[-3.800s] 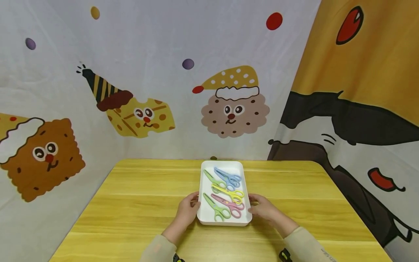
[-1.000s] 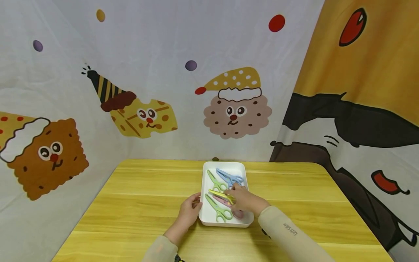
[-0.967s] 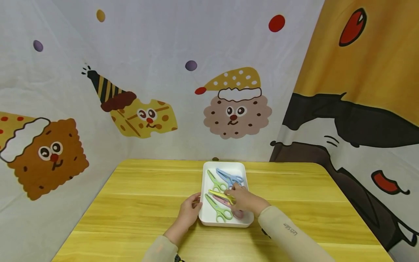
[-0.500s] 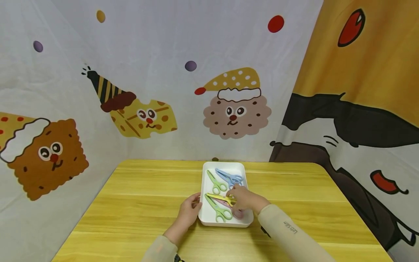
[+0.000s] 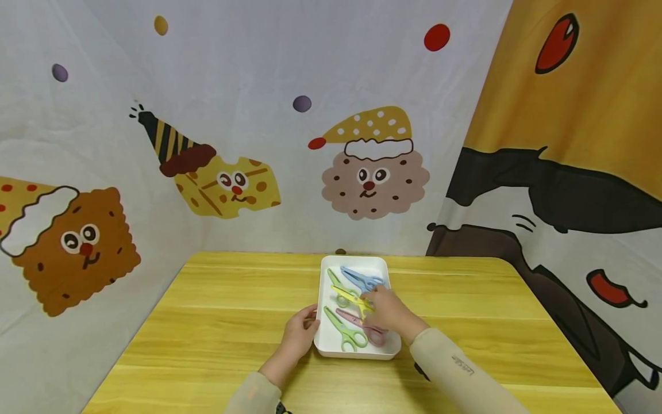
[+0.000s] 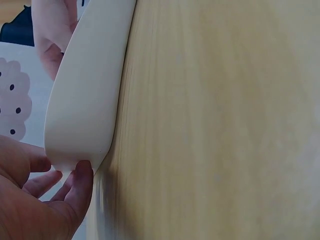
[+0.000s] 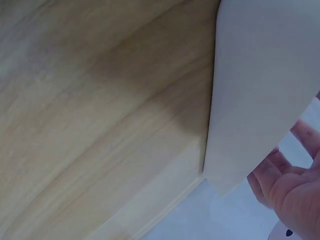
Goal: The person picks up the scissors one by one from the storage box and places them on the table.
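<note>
Several safety scissors lie in a white tray (image 5: 322,340). My right hand (image 5: 387,311) reaches over the tray and pinches the yellow scissors (image 5: 345,293) by the handle, their blades pointing to the upper left. They cross over the upper green scissors (image 5: 334,278). Pink scissors (image 5: 374,334) and the lower green scissors (image 5: 341,328) lie nearer me, blue scissors (image 5: 354,277) at the far end. My left hand (image 5: 299,334) holds the tray's left side; in the left wrist view its fingertips touch the outer wall. The right wrist view shows curled fingers (image 7: 270,172) beyond the tray wall.
The tray stands on a yellow wood-grain table (image 5: 233,310). Behind it hangs a pale cloth (image 5: 248,86) printed with cartoon biscuits and cheese. An orange and black printed part (image 5: 595,103) hangs on the right.
My right hand left the tray's right side and took the yellow scissors. They dipped toward the lower green pair, then moved away from me over the upper green pair. My left hand stayed.
</note>
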A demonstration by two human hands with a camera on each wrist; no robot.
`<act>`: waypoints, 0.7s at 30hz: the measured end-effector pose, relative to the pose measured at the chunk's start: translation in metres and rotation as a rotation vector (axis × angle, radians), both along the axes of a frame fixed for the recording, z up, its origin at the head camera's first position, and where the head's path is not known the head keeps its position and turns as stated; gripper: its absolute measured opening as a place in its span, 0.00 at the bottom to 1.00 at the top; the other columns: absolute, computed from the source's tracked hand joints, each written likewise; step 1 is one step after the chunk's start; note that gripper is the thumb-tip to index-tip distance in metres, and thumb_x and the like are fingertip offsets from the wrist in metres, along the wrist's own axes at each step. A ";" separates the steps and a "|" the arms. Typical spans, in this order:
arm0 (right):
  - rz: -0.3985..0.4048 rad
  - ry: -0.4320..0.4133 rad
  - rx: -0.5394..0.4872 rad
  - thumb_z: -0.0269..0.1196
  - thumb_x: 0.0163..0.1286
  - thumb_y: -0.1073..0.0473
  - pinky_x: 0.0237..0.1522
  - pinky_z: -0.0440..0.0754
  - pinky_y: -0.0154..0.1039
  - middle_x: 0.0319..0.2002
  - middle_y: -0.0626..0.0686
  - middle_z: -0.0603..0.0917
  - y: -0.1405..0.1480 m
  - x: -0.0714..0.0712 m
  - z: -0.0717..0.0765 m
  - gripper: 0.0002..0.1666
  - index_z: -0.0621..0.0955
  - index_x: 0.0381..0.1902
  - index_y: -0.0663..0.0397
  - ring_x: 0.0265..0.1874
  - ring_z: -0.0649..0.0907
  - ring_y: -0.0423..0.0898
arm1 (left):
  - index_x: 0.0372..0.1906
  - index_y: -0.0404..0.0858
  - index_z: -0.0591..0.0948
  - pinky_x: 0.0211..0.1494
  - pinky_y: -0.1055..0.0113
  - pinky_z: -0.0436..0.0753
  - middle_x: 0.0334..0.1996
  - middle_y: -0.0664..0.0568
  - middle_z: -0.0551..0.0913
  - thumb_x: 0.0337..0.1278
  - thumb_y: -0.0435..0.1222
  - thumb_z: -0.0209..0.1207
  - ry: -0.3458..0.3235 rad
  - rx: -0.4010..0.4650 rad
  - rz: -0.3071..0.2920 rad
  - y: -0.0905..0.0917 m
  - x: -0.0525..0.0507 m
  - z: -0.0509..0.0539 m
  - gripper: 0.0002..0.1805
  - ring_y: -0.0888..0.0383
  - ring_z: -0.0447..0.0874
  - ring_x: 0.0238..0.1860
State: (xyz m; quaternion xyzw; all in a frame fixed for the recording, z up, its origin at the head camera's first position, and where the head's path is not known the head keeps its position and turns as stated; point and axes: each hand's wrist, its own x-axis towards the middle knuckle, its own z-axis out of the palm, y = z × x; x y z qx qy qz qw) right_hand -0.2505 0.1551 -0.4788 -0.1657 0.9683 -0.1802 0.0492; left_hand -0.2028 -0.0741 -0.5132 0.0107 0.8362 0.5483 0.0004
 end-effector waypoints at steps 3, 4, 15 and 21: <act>-0.030 0.011 -0.019 0.75 0.46 0.52 0.54 0.76 0.55 0.55 0.63 0.74 -0.001 0.002 0.004 0.34 0.80 0.54 0.52 0.54 0.75 0.62 | 0.59 0.29 0.74 0.46 0.63 0.83 0.47 0.38 0.80 0.60 0.26 0.55 0.011 -0.002 -0.001 -0.001 -0.001 0.000 0.21 0.49 0.80 0.45; -0.041 0.012 -0.028 0.75 0.46 0.53 0.54 0.76 0.55 0.56 0.63 0.74 -0.001 0.003 0.005 0.34 0.80 0.54 0.52 0.53 0.74 0.62 | 0.59 0.29 0.74 0.46 0.63 0.83 0.47 0.38 0.80 0.60 0.26 0.55 0.012 -0.001 0.000 -0.001 -0.001 0.000 0.21 0.49 0.80 0.45; -0.104 0.086 -0.091 0.75 0.48 0.54 0.54 0.77 0.55 0.57 0.61 0.74 0.005 0.000 0.004 0.32 0.80 0.54 0.48 0.54 0.75 0.62 | 0.59 0.28 0.74 0.46 0.62 0.83 0.47 0.37 0.80 0.59 0.26 0.56 0.026 -0.002 0.002 0.000 -0.001 -0.003 0.21 0.49 0.80 0.44; -0.134 0.133 -0.109 0.75 0.47 0.55 0.50 0.79 0.54 0.56 0.60 0.75 0.011 -0.001 0.007 0.32 0.80 0.54 0.48 0.53 0.75 0.63 | 0.59 0.28 0.74 0.46 0.61 0.83 0.47 0.36 0.80 0.59 0.26 0.55 0.030 0.006 0.003 0.000 -0.001 -0.003 0.21 0.48 0.80 0.45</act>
